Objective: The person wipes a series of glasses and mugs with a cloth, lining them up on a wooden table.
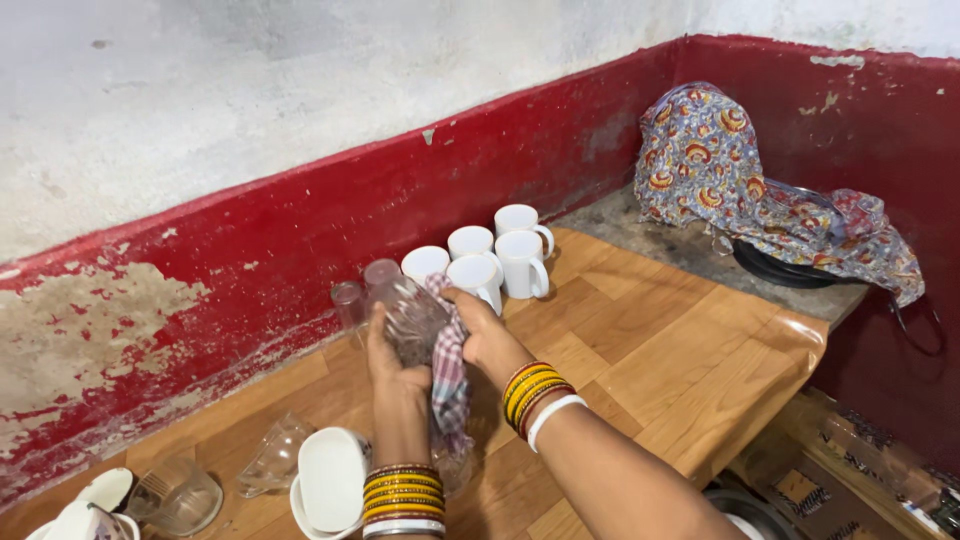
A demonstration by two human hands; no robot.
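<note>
Your left hand (393, 362) grips a clear patterned drinking glass (410, 315), fingers curled around its side, held above the wooden counter (640, 360). Your right hand (487, 335) presses a checked cloth (449, 375) against the glass, fingers closed on the fabric, whose tail hangs down between your wrists. Just behind the glass stand two more clear glasses (350, 300) and five white mugs (500, 255), clustered near the red wall (300, 230). Near your left wrist lie an overturned glass (275, 455) and a white cup on a saucer (330, 480). A patterned fabric (720, 170) covers something in the corner.
</note>
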